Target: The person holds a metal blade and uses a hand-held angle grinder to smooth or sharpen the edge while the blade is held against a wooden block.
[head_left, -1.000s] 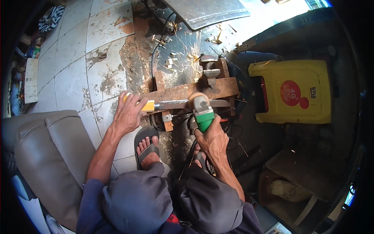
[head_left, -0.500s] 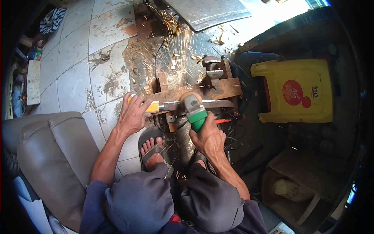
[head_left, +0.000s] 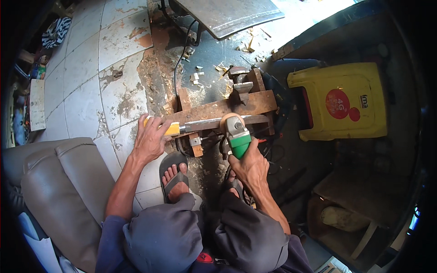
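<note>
Left hand [head_left: 149, 139] closed around the yellow handle [head_left: 172, 129] of a long blade [head_left: 207, 123], pinning it flat along a low wooden jig [head_left: 218, 109] on the floor. Right hand [head_left: 248, 166] wrapped tight on the green body of an angle grinder [head_left: 236, 136], its disc set against the blade near the middle of the jig. Blade lying left to right, handle end toward the left hand, far end hidden behind the grinder head.

Just behind the jig, a small metal vise or anvil block [head_left: 241, 82], upright. Black power cord [head_left: 180, 63] trailing from the jig up toward a grey metal sheet [head_left: 227, 16] at the top. Wood chips and offcuts [head_left: 205, 75] scattered between cord and block. Yellow plastic stool [head_left: 341, 100] on its side to the right, well apart from the hands. Tangle of dark cables [head_left: 273, 154] beside the right hand. Grey cushioned seat [head_left: 54, 182] at the lower left, just beside the left forearm. Two feet in sandals [head_left: 175, 175] planted just below the jig, knees in grey cloth filling the lower middle.

Cracked, stained tile floor [head_left: 91, 82] on the left, bare worn concrete toward the centre, deep shade at the right. Dim clutter along the far left edge, too small to tell.
</note>
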A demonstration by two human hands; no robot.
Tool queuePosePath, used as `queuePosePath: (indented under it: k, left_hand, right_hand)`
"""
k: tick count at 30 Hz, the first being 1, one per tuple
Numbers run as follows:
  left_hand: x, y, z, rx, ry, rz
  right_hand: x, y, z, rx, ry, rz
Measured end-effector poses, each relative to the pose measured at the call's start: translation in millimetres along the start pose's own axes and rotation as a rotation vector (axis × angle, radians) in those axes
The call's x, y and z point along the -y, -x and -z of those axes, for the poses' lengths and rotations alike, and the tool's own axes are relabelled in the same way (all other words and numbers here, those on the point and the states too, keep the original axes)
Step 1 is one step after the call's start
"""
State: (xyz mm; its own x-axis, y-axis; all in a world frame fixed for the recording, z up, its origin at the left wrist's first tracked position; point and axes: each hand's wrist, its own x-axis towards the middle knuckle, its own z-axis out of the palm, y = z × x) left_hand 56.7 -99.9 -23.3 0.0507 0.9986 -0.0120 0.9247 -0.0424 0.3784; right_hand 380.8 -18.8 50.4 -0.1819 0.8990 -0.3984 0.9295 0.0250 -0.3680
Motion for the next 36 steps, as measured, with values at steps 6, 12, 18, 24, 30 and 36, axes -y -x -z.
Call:
queuePosePath:
  k: [6, 12, 18, 24, 30, 36]
  left_hand:
    - [-6, 1, -3, 0.004, 0.007, 0.040]
    - [-9, 1, -2, -0.012, -0.029, 0.030]
    - [-9, 4, -4, -0.005, -0.048, 0.038]
    - [-11, 3, -6, -0.016, -0.005, 0.050]
    - [-13, 3, -5, -0.004, -0.012, 0.064]
    - [-13, 3, -3, 0.011, -0.022, 0.086]
  right_hand:
    - [0, 13, 1, 0.089, -0.098, 0.049]
    - [0, 4, -2, 0.120, -0.099, 0.083]
    - [0, 3, -4, 0.127, -0.103, 0.077]
    - [-1, -1, 2, 0.126, -0.081, 0.023]
    - [-6, -2, 7, 0.130, -0.080, -0.051]
    - [-6, -6, 8, 0.107, -0.116, -0.066]
